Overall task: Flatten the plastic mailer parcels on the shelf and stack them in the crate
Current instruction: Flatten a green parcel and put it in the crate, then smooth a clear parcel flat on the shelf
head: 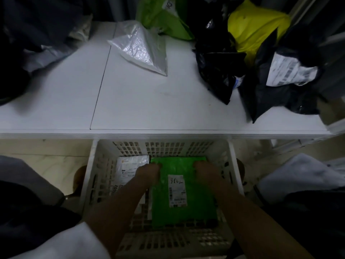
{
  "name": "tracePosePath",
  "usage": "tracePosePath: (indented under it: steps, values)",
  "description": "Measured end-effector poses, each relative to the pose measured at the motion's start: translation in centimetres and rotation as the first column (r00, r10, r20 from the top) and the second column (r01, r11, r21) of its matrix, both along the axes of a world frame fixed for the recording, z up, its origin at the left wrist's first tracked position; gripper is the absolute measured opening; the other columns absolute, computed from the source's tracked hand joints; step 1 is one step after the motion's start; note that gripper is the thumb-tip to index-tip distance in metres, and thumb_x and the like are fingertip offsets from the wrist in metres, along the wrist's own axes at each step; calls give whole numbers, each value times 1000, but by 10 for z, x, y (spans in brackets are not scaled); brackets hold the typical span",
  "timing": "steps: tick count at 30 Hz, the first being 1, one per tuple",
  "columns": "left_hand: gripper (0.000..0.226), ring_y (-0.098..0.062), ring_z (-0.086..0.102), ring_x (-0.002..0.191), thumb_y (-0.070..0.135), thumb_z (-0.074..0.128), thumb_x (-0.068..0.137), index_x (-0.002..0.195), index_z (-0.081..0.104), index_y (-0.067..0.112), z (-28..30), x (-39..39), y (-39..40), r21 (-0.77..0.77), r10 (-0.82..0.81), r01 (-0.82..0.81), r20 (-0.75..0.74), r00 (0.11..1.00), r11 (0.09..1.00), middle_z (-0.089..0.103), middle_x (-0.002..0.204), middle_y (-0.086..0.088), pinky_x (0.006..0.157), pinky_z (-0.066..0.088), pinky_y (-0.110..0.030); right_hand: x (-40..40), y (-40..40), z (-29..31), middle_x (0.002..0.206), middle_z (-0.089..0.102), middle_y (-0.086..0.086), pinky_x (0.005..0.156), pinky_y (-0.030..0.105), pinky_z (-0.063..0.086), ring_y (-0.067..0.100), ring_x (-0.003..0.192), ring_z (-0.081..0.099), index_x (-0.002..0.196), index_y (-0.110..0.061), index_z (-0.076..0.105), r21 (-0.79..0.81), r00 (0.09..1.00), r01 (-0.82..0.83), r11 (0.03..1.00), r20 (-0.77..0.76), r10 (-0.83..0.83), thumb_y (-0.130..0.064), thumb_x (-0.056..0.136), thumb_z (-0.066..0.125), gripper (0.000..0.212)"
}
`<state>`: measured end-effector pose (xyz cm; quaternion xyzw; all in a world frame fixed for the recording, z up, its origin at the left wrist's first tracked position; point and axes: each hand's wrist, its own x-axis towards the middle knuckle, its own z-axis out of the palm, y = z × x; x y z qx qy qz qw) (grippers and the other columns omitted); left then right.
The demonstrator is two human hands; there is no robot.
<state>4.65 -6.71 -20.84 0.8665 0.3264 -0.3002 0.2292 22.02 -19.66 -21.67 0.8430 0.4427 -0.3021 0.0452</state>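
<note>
Both hands, left hand [149, 171] and right hand [206, 171], are pressing the soft, slippery green mailer [182, 191] inside the crate [235, 165], fingers curled over its far edge.

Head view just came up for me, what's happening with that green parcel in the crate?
A person has both hands down in the white slotted plastic crate, left hand and right hand on the far end of a flat green plastic mailer parcel with a white label. A white-labelled parcel lies beside it. On the white shelf above wait a clear plastic bag, black mailers, and yellow and green ones.
</note>
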Motion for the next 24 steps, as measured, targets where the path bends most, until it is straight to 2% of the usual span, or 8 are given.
tracePosePath:
  steps: [4, 7, 10, 12, 15, 17, 21, 24]
  values:
    - [33, -29, 59, 110, 23, 42, 98, 127, 57, 15, 36, 4, 8, 114, 18, -32, 119, 993, 993, 60, 123, -12, 88, 48, -38, -9, 14, 49, 108, 65, 11, 77, 27, 46, 26, 96, 63, 107, -5, 64, 76, 995, -89, 993, 56, 84, -16, 96, 45, 25]
    - [32, -29, 59, 107, 27, 42, 98, 122, 58, 14, 72, 7, 17, 187, 17, -46, 156, 988, 981, 60, 120, -11, 87, 48, -38, -17, 27, 83, 106, 66, 13, 72, 27, 44, 26, 93, 63, 107, -6, 64, 115, 983, -152, 982, 117, 139, -20, 97, 46, 26]
    - [27, -28, 60, 103, 26, 45, 95, 114, 60, 13, 112, 5, 26, 245, 25, -84, 235, 972, 966, 62, 115, -11, 81, 47, -35, -30, 43, 118, 92, 67, 11, 59, 25, 40, 22, 76, 60, 93, -6, 66, 161, 973, -200, 966, 151, 176, -24, 95, 47, 26]
    - [24, -27, 60, 96, 25, 44, 95, 105, 62, 13, 133, 2, 35, 285, 37, -125, 293, 955, 950, 64, 110, -10, 73, 43, -32, -37, 55, 141, 90, 64, 9, 60, 27, 41, 23, 77, 59, 91, -8, 64, 183, 963, -225, 957, 194, 190, -26, 95, 48, 25]
    - [23, -26, 58, 88, 29, 44, 95, 94, 59, 12, 166, -2, 50, 303, 88, -207, 363, 928, 930, 63, 103, -9, 70, 38, -29, -50, 79, 175, 93, 63, 8, 65, 28, 40, 27, 85, 60, 93, -9, 61, 255, 950, -229, 939, 268, 159, -29, 95, 45, 26]
    - [21, -24, 52, 80, 29, 43, 94, 87, 53, 13, 186, -4, 64, 304, 111, -257, 425, 898, 917, 62, 98, -8, 69, 37, -28, -55, 98, 194, 89, 60, 6, 63, 28, 35, 26, 81, 56, 88, -9, 58, 320, 951, -206, 925, 288, 112, -29, 95, 44, 25]
    - [24, -25, 54, 86, 29, 40, 96, 100, 58, 13, 214, -3, 102, 356, 112, -317, 493, 863, 879, 62, 103, -6, 69, 37, -28, -54, 144, 221, 85, 56, 5, 60, 28, 32, 26, 76, 51, 81, -12, 52, 427, 956, -168, 889, 290, 41, -26, 93, 44, 20]
    - [26, -27, 57, 95, 25, 38, 97, 106, 58, 12, 223, 1, 135, 371, 144, -385, 535, 832, 845, 61, 109, -7, 70, 39, -29, -44, 183, 222, 98, 61, 7, 64, 28, 36, 27, 89, 56, 96, -12, 58, 487, 969, -118, 865, 248, -8, -28, 93, 46, 20]
